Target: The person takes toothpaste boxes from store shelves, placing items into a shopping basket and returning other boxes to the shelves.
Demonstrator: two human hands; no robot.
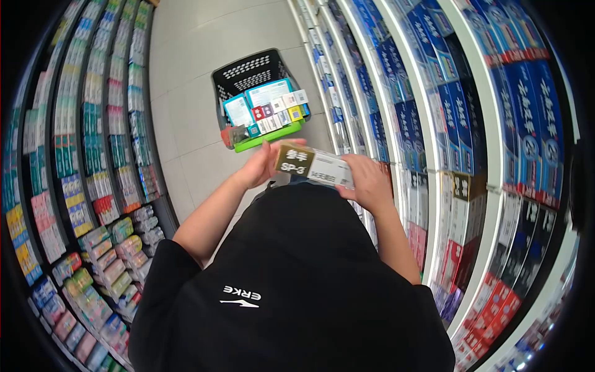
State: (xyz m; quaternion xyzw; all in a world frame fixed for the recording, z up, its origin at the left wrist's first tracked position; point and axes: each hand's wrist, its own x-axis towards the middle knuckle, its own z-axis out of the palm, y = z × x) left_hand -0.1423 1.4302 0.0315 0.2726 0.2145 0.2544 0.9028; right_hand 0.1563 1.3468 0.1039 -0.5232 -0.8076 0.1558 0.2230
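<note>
A long toothpaste box (321, 166), gold at one end and pale silver-white along the rest, is held in front of my waist. It carries "SP-8" in large print. My left hand (260, 168) is at the gold end, with some fingers behind the box. My right hand (372, 184) grips the pale end, fingers over the top edge and thumb beneath. Just beyond my hands, a black shopping basket (245, 64) with a green handle (268, 137) rests on the floor. Several small boxes (273, 115) and larger blue-and-white packs (269, 93) lie in it.
Shelves of blue toothpaste boxes (460, 115) rise close on my right, with gold-and-white boxes (462, 186) lower down. On my left stand shelves of green and white boxes (88, 118) and hanging packs (114, 271). A tiled floor (189, 62) runs between them.
</note>
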